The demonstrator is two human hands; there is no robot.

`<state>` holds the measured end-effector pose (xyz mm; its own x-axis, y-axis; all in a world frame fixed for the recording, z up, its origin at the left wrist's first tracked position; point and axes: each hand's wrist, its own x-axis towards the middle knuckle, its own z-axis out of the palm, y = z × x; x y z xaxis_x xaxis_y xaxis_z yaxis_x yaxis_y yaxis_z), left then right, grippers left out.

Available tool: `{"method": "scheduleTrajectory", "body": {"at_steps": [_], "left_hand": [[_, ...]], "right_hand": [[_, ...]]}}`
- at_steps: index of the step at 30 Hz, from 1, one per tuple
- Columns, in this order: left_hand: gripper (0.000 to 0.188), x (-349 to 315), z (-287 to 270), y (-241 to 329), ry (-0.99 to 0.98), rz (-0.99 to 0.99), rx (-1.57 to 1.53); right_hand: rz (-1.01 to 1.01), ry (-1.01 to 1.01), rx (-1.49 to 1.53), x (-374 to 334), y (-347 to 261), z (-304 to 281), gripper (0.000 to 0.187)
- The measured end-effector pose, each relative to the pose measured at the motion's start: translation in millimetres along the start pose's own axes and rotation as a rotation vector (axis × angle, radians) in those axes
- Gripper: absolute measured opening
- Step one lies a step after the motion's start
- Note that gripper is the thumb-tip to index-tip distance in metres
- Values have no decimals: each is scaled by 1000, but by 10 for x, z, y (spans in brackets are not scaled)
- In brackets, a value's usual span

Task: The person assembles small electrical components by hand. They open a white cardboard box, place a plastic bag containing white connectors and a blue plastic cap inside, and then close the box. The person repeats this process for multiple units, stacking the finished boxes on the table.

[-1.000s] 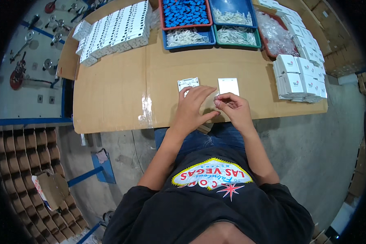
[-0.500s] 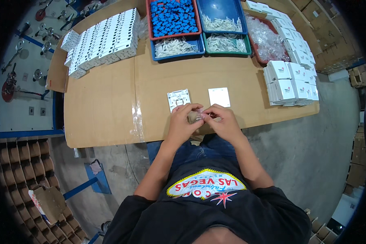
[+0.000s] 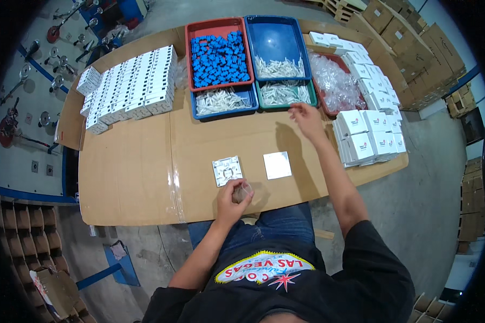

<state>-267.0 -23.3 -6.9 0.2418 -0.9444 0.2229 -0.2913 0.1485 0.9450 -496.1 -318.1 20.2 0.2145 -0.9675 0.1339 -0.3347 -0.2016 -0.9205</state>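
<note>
My left hand (image 3: 233,203) is closed around a small clear plastic bag (image 3: 245,189) near the table's front edge. Just beyond it lies a white square plastic base (image 3: 227,170) with moulded clips and a ring-shaped middle. A plain white square cover (image 3: 277,164) rests flat to the right of the base. My right hand (image 3: 306,118) is stretched out over the cardboard, close to the near right corner of a green tray (image 3: 285,107) of small white sticks. Its fingers are bent loosely and apart, with nothing visible in them.
A red tray (image 3: 186,54) of blue parts and blue trays (image 3: 299,32) with white sticks stand at the back. Another red tray (image 3: 328,112) holds clear bags. White units (image 3: 134,86) are stacked at left, and white covers (image 3: 361,140) at right.
My right hand has left the plastic bag and reached forward and right toward the trays. My left hand still holds the bag. The view has tilted up, showing more of the back.
</note>
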Motion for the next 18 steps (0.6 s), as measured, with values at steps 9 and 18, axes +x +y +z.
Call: {"method": "scheduleTrajectory", "body": {"at_steps": [9,18], "left_hand": [[39,75,56,-1,-55,329,337],[38,70,60,18,-33,293,440]], "right_hand": [[-219,88,-553,1540,-35,-103,18],[-158,164,-752,2015,240,53,20]]}}
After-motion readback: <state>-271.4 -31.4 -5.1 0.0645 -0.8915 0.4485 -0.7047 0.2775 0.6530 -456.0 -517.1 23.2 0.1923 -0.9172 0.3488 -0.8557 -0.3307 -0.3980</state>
